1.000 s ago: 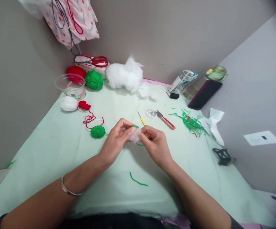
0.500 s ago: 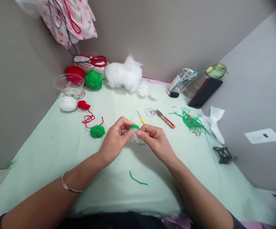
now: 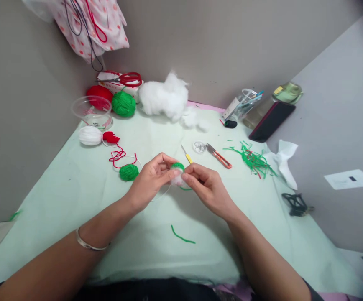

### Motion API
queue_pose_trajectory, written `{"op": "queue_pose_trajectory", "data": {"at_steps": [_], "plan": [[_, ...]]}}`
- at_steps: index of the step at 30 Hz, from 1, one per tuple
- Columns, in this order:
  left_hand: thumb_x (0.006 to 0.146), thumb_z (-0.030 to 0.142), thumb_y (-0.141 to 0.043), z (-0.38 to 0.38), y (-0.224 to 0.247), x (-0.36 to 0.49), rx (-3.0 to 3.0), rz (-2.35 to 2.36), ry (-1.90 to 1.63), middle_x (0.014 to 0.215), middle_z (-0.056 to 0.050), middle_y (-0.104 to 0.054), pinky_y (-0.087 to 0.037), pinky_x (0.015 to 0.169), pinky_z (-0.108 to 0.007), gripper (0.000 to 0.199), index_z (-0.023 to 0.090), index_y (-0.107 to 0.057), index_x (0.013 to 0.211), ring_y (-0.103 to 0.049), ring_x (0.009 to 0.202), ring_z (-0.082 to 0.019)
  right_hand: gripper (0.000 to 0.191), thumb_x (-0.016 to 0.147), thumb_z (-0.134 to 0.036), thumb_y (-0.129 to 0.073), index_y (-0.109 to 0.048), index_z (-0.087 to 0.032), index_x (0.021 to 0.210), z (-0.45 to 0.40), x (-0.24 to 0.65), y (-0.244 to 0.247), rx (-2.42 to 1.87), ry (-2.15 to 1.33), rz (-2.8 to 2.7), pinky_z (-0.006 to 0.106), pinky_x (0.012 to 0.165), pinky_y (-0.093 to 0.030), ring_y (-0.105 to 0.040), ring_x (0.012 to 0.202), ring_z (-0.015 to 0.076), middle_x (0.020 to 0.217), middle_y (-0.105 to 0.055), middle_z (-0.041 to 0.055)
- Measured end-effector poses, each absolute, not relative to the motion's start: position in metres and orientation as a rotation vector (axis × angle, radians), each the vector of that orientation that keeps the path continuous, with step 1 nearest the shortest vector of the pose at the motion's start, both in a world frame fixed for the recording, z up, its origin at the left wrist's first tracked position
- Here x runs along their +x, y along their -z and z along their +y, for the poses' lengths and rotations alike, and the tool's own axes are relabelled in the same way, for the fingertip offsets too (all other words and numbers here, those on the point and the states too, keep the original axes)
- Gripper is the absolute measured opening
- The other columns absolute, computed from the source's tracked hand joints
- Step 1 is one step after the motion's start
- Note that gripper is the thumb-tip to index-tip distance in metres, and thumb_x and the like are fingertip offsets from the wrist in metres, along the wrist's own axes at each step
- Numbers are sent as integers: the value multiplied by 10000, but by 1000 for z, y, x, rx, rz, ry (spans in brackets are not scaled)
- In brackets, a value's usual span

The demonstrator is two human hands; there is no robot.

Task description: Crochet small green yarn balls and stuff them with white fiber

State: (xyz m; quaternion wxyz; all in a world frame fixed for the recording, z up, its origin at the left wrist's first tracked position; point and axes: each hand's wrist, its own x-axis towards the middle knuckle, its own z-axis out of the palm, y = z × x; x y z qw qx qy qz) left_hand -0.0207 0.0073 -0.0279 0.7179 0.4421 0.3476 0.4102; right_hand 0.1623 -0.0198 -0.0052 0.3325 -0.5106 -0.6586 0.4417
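A small crocheted piece (image 3: 177, 166), green on top with white and a little pink below, is pinched between my two hands over the middle of the table. My left hand (image 3: 152, 177) grips its left side, thumb across the white part. My right hand (image 3: 207, 186) has thumb and forefinger closed at its right edge. A green yarn tail shows under the piece, and a thin white strand trails down to the left. Just behind the fingers lies a crochet hook (image 3: 188, 158) with a yellow handle. Part of the piece is hidden by my fingers.
Left are green (image 3: 129, 172), white (image 3: 90, 136) and red yarn, with a clear tub (image 3: 106, 122). Stuffing (image 3: 164, 97) and red-handled scissors (image 3: 130, 79) sit behind. Right are thread snips (image 3: 219, 156), green scraps (image 3: 253, 161) and a phone (image 3: 272, 121). One green strand (image 3: 182, 235) lies in front.
My fingers have shifted slightly on the piece, and more of its white and pink lower part now shows. The white strand below is more visible. Both hands keep their hold.
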Motion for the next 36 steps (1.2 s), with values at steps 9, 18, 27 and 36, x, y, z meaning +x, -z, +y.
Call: {"op": "queue_pose_trajectory", "data": {"at_steps": [9,18,27,36], "plan": [[842,322,-759,8,31,-18,872,744,-794,744,25,-739,-562,730,-280,225,194,-599,935,-692,645,-124,296,955,-393,-598,-555,-186,748,-17,171,6,-1376,-1047,-1903,259,529,-233,-291,547,82,561,-388,-81],[890,422,-729,3,33,-16,935,727,-848,826,9,-741,-554,770,-281,264,209,-592,964,-702,773,-142,393,850,-486,-686,-539,-192,635,-16,163,8,-1456,-1252,-1493,273,505,-185,-260,516,85,524,-344,-78],[822,312,-774,7,32,-16,1004,776,-928,779,10,-715,-557,703,-291,267,186,-571,939,-684,687,-140,346,976,-465,-544,-642,-182,803,-18,166,0,-1330,-1305,-1655,270,592,-297,-380,631,115,680,-497,-28],[856,236,-697,2,31,-14,1116,828,-1011,744,30,-654,-510,679,-258,169,192,-548,921,-662,692,-129,427,871,-574,-674,-655,-179,710,-15,155,16,-1363,-1351,-1457,268,553,-296,-385,570,110,615,-560,-17]]}}
